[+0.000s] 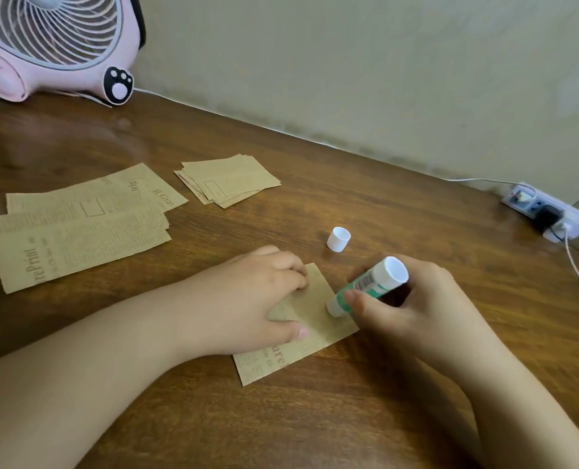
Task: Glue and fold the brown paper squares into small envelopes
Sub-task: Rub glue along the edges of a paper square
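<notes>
Left hand (247,292) pressed flat on the paper square (301,330) to stop sliding; right hand (413,306) gripped the glue stick (366,286), tip down on paper, spreading glue.

Head cam, close, angled fwd/down over wooden table (383,214); wall (349,62) behind; single view.

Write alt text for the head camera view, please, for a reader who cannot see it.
A right hand presses a glue stick onto a brown printed paper square that the left hand holds flat on a wooden table. The white cap, two paper stacks and a pink fan lie beyond.
</notes>
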